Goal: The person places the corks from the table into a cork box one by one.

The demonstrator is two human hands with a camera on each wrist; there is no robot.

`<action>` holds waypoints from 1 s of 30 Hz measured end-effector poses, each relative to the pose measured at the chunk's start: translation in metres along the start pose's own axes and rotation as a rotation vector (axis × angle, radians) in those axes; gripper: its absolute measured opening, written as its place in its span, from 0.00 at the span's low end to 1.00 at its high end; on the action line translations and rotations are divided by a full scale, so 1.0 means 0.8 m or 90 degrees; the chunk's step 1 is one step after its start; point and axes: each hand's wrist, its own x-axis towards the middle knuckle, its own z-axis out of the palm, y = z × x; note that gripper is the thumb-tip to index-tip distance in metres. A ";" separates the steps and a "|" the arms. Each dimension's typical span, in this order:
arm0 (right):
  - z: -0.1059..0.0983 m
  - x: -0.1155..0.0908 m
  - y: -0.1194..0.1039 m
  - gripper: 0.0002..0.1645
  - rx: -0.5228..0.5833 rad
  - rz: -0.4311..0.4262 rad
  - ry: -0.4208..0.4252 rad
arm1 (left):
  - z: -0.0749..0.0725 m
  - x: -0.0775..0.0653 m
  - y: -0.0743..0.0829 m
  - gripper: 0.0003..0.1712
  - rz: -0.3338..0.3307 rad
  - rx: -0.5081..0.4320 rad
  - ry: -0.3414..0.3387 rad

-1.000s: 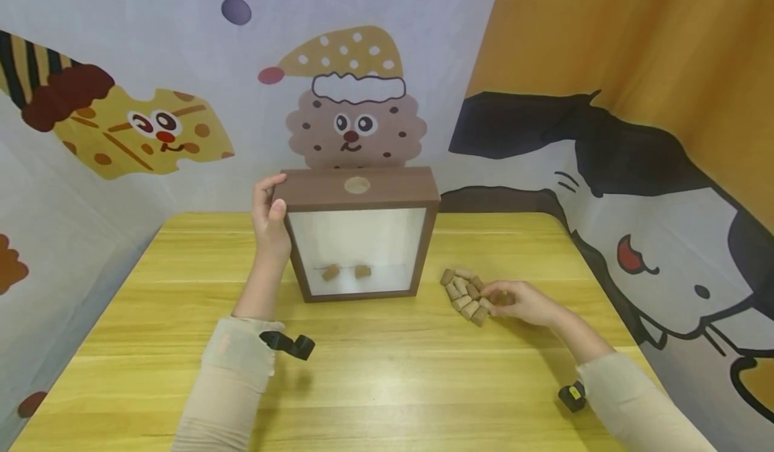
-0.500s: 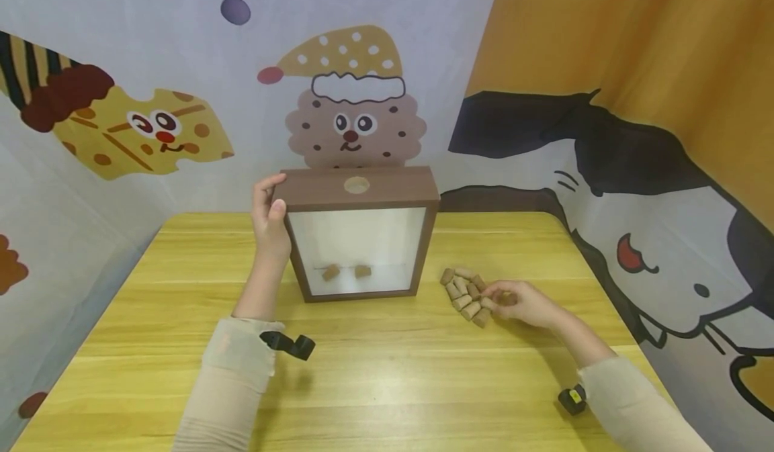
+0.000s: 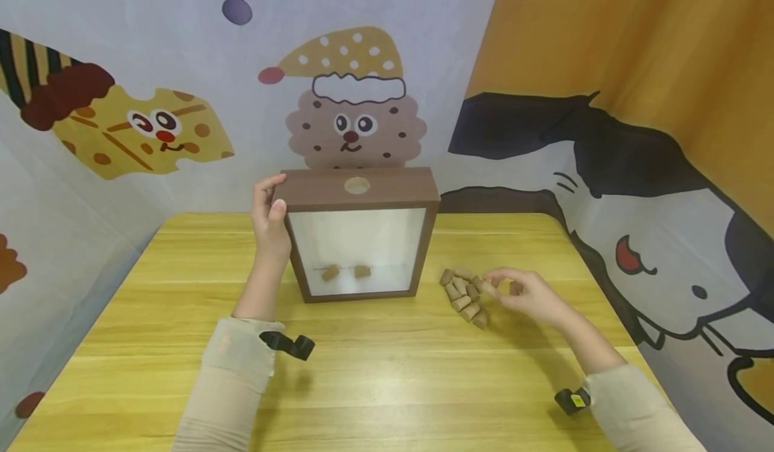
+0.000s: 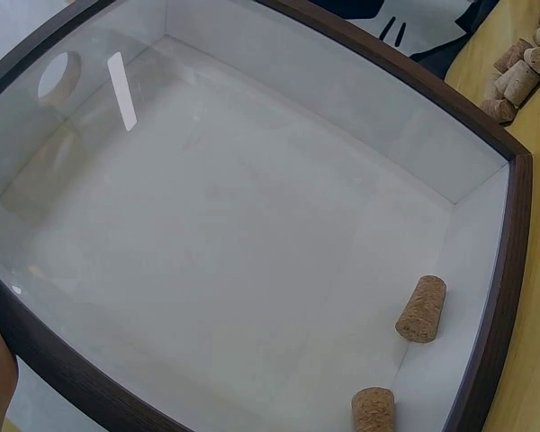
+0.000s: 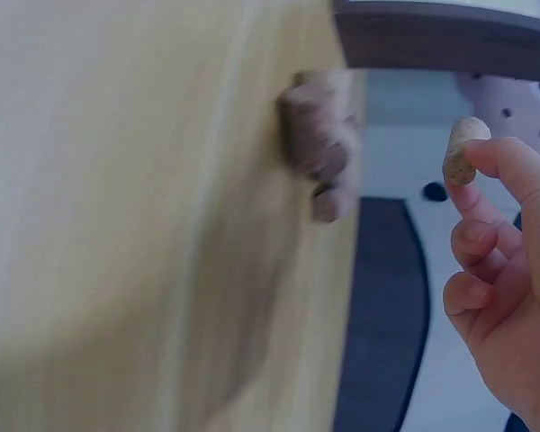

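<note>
A brown shadow box [image 3: 359, 190] with a clear front and a round hole in its top stands upright on the table. My left hand [image 3: 269, 223] grips its upper left corner, thumb on the front edge. Two corks [image 4: 422, 310] lie inside on the box's floor. Between thumb and index finger, my right hand [image 3: 529, 295] pinches a cork [image 5: 465, 151], raised above the tabletop in the right wrist view. Just left of that hand lies a pile of several tapered corks [image 3: 461, 297].
The wooden table [image 3: 375, 378] reaches back to a cloth [image 3: 199, 56] printed with cartoon figures. Black wrist cameras [image 3: 289, 346] sit on both sleeves.
My right hand has lifted up from the pile with a cork pinched in its fingers. The left hand and the box stay where they were.
</note>
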 end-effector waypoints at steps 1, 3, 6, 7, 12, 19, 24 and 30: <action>-0.001 0.001 -0.005 0.21 0.008 -0.003 0.007 | 0.000 0.000 0.000 0.41 0.000 0.001 0.000; -0.001 0.004 -0.017 0.21 0.020 -0.017 0.020 | 0.000 0.001 0.000 0.42 0.001 0.002 -0.002; 0.000 0.010 -0.020 0.21 0.032 -0.043 0.044 | 0.000 0.001 0.001 0.43 0.003 0.000 -0.003; -0.001 0.011 -0.026 0.21 0.037 -0.052 0.049 | 0.000 0.001 0.001 0.43 0.003 -0.002 -0.001; -0.003 0.021 -0.067 0.22 0.053 -0.077 0.084 | 0.001 0.001 0.002 0.44 0.007 -0.010 0.004; -0.006 0.032 -0.142 0.21 0.084 -0.162 0.158 | 0.003 0.002 0.002 0.42 -0.001 -0.013 0.008; -0.004 0.048 -0.157 0.24 0.104 -0.230 0.207 | 0.003 0.001 0.002 0.43 -0.004 -0.013 0.013; -0.002 0.072 -0.189 0.25 0.136 -0.302 0.246 | 0.002 0.000 0.001 0.43 0.002 -0.004 0.013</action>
